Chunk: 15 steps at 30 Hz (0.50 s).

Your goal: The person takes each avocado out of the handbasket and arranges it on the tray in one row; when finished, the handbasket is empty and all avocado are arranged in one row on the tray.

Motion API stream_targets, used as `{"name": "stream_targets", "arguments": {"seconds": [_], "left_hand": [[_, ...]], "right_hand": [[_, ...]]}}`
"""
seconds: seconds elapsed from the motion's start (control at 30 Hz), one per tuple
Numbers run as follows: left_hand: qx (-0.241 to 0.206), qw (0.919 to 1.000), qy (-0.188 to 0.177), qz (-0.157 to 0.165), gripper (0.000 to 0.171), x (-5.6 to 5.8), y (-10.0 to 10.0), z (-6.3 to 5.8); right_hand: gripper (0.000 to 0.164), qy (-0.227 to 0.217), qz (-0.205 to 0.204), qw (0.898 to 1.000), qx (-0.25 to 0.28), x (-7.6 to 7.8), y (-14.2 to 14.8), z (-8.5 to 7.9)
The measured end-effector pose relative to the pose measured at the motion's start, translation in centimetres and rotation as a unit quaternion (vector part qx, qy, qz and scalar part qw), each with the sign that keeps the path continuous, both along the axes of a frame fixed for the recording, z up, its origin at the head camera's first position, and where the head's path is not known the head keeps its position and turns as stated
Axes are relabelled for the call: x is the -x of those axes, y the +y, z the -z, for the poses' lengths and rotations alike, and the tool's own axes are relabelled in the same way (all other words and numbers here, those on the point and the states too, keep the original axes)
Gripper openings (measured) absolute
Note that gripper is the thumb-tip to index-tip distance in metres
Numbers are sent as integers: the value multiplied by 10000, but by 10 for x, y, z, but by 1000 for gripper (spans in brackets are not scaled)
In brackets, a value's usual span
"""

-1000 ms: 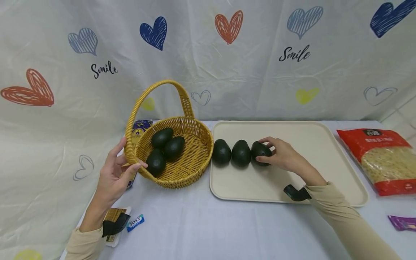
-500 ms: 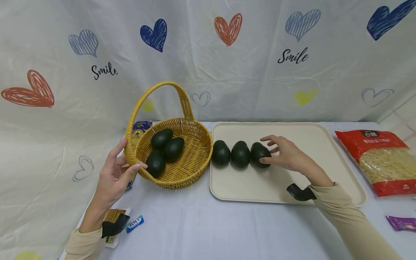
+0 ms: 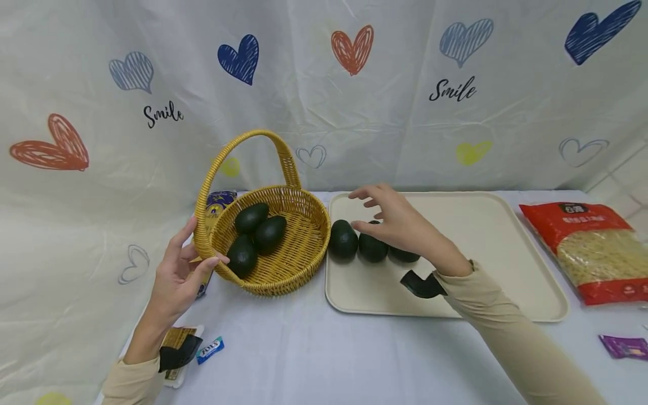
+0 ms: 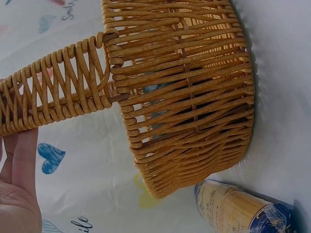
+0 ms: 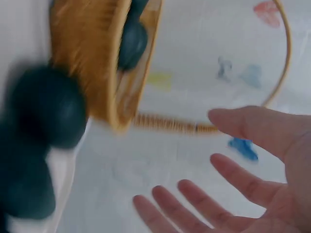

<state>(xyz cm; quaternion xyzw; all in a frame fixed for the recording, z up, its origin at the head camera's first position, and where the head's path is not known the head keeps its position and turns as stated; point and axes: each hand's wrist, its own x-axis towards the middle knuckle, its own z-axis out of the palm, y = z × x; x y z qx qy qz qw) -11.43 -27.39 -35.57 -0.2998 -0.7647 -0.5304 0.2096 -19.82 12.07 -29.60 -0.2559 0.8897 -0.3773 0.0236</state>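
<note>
In the head view, my left hand holds the yellow wicker basket at the foot of its handle, thumb in front and fingers behind. Inside lie three dark green avocados, bunched toward the left. Just right of the basket, three more avocados stand in a row on a cream tray. My right hand hovers above that row with fingers spread and nothing held, partly covering two of them. The right wrist view shows the loose fingers apart from the basket handle.
A blue-and-yellow packet lies behind the basket's left side. Right of the tray sits a red bag of pale food, with a purple wrapper in front. Near my left wrist are a small blue packet and a brown-and-white pack.
My right hand has let go of the rightmost avocado, then lifted and moved left over the row. The left hand keeps its hold on the basket.
</note>
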Motion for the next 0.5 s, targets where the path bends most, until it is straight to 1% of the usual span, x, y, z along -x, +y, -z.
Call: {"name": "stream_targets", "arguments": {"seconds": [0.13,0.23,0.37,0.5], "left_hand": [[-16,10000,-9,18,73,0,-2,0],[47,10000,-59,-8,75,1,-1,0],[125,9998,-116,-94,75,0,-1,0],[72,9999,-86,-110,76,-1,0,-1]], "right_hand": [[43,-110,-396,9980,477,6,-44,4],[40,-297,-677,9951,655,11,-71,15],[39,-439,-948,9926,612,18,-101,32],[40,-348,-1079,9925,448,25,-125,46]]}}
